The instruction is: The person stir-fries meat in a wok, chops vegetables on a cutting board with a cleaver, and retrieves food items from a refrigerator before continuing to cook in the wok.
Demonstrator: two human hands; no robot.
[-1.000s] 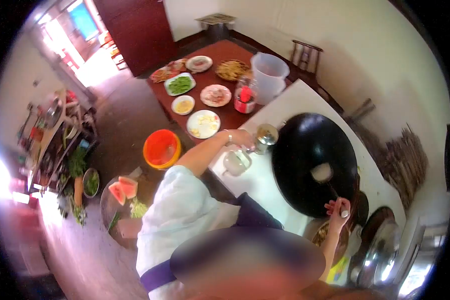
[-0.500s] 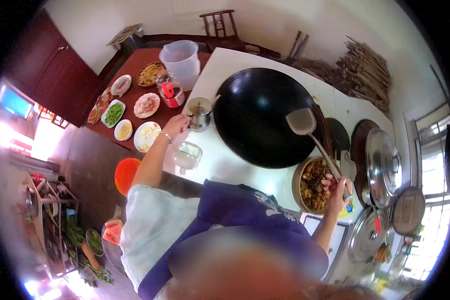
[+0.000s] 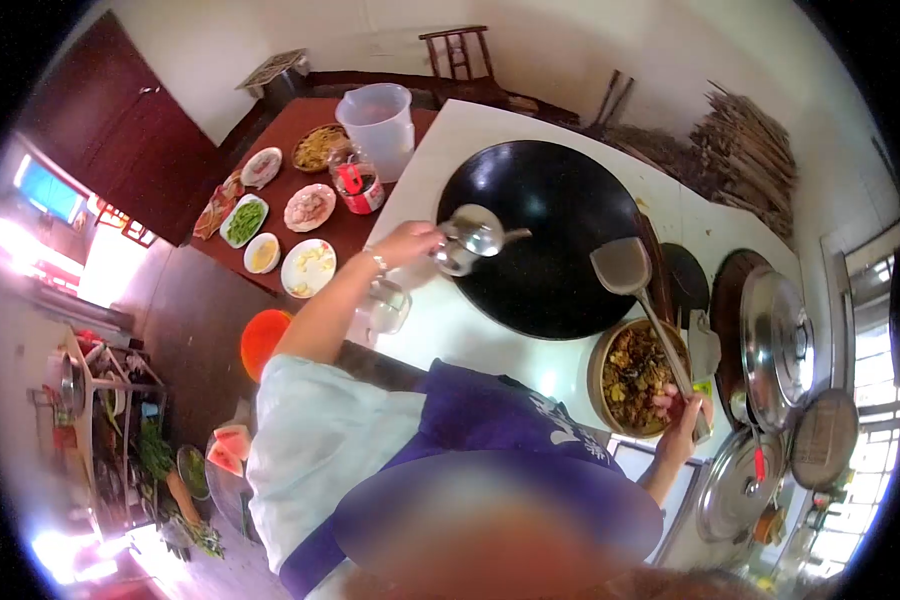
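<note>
My left hand grips a metal oil pot by its handle. The pot is held over the left rim of a large black wok, its spout pointing right over the inside. In my right hand is the handle of a spatula, whose wide blade lies at the wok's right edge. Under the spatula handle stands a round bowl of brown food pieces. A white container sits on the white counter just below the oil pot.
A red table at upper left bears plates of ingredients, a red-labelled jar and a plastic pitcher. Metal lids stand at right. Firewood is piled behind the counter. An orange bucket is beside my left arm.
My left hand has lifted the oil pot off the counter and brought it right, over the wok's rim. The spatula has moved from inside the wok toward its right edge. The view has turned.
</note>
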